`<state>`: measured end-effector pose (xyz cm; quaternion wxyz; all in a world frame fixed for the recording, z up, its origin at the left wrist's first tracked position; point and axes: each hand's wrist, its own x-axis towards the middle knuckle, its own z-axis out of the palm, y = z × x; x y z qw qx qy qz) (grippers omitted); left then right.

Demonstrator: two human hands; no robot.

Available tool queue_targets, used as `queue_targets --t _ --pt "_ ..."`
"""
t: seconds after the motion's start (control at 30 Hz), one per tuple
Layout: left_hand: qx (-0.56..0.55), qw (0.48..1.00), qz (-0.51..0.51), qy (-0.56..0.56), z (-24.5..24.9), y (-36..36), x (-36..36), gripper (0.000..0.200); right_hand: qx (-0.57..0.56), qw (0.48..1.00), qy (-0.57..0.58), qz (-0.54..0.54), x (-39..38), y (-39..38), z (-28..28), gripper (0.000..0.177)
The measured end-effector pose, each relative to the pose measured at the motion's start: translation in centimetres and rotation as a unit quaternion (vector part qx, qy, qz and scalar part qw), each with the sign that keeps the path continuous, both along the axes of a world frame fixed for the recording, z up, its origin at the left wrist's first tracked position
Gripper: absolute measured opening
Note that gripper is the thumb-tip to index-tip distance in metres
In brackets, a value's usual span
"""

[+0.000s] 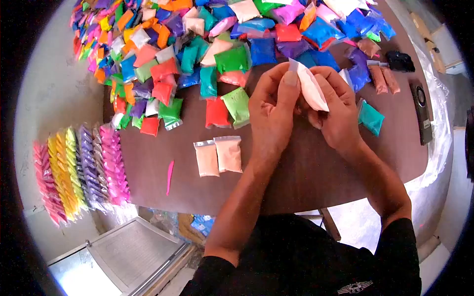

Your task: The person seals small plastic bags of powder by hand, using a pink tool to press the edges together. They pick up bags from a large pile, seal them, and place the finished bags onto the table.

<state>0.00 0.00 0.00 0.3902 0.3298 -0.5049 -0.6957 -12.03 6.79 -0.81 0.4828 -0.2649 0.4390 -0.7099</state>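
Both of my hands hold one pale pink packet point(312, 90) above the brown table. My left hand point(274, 101) pinches its clear top edge between thumb and fingers. My right hand point(335, 101) grips its other side, the fingers partly hidden behind it. Two peach packets point(217, 156) lie side by side on the table, left of my left forearm. A red packet point(217, 112) and a light green packet point(236, 107) lie near my left hand. Just right of my right hand is a teal packet point(371, 118).
A large heap of coloured packets point(232, 59) covers the table's far side. Rows of packets point(81, 170) line the left edge. A pink stick point(170, 177) lies on the table point(306, 182). A dark phone-like object point(421, 111) and a black item point(400, 61) are at right.
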Motion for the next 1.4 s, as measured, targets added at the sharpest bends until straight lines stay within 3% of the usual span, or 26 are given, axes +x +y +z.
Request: queue_targets --t 0.1,0.2,0.37,0.43,0.5,0.57,0.6,0.67,0.73,0.83,0.93,1.1,1.17,1.23,1.4 --pt "0.004 1.0 0.003 0.004 0.1 0.6 -0.5 0.037 0.009 0.999 -0.011 -0.037 -0.2 -0.2 0.3 0.022" --pt "-0.076 0.997 0.001 0.022 0.3 1.0 -0.6 0.036 -0.009 0.998 -0.026 -0.051 -0.6 -0.4 0.1 0.021" --pt "-0.028 0.997 -0.004 0.067 0.0 0.5 -0.7 0.039 0.028 0.998 -0.061 0.022 -0.5 -0.2 -0.5 0.024" --pt "-0.005 0.998 0.041 0.048 0.2 0.4 -0.7 0.04 0.043 0.998 -0.037 0.017 -0.3 -0.1 -0.7 0.029" --pt "-0.004 0.999 0.051 0.018 -0.3 0.2 -0.3 0.035 0.016 0.995 0.1 -0.019 -0.4 -0.3 -0.9 0.03" --pt "-0.028 0.997 0.069 0.017 -0.7 0.3 -0.3 0.028 -0.016 0.995 0.09 -0.039 -0.6 -0.3 -0.5 0.03" --pt "-0.03 0.996 0.075 0.024 -0.1 0.5 -0.6 0.018 0.024 0.996 0.058 -0.061 -0.5 -0.2 0.7 0.027" --pt "-0.046 0.996 0.073 -0.002 0.0 0.7 -0.6 0.018 0.067 0.994 0.028 -0.086 -0.2 -0.2 1.1 0.024" --pt "-0.067 0.994 0.075 -0.031 0.0 0.6 -0.3 0.018 -0.012 0.984 0.143 -0.107 0.2 -0.4 0.3 0.023" --pt "-0.039 0.997 0.074 -0.001 -0.3 0.4 -0.1 0.017 0.003 0.99 0.13 -0.048 -0.1 -0.3 0.0 0.022" --pt "-0.045 0.996 0.07 0.017 -1.2 -0.1 -0.1 0.022 -0.007 0.989 0.136 -0.055 -0.1 -0.4 -0.6 0.022" --pt "0.057 0.994 0.085 0.042 0.2 0.2 -0.8 0.02 0.013 0.988 0.131 -0.083 -0.2 -0.5 -0.5 0.019" --pt "0.018 0.997 0.074 0.023 -0.1 0.3 -0.9 0.02 0.01 0.986 0.137 -0.091 -0.1 -0.5 -0.6 0.019" --pt "-0.02 0.998 0.064 0.002 -0.7 0.1 -0.7 0.02 -0.021 0.967 0.24 -0.084 0.1 -0.4 -0.6 0.019" --pt "-0.032 0.998 0.052 0.02 -1.6 -0.4 0.0 0.013 0.006 0.97 0.236 -0.061 0.4 -0.2 -0.7 0.018"
